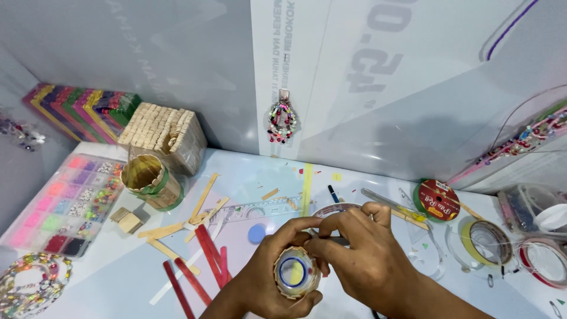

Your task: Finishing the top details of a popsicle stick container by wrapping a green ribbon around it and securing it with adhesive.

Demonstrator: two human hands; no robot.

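- Both hands meet at 6 o'clock on the head view: left hand is wrapped closed around a small stick-walled cup; right hand pinches its rim with fingers closed.
- Cup's long axis points toward the camera, open mouth facing up at it.
- Risk, as I judge it: squeezing too hard could buckle the glued sticks.
- Red sticks lie at 9 o'clock of the cup; 1 tape roll lies at 3 o'clock.
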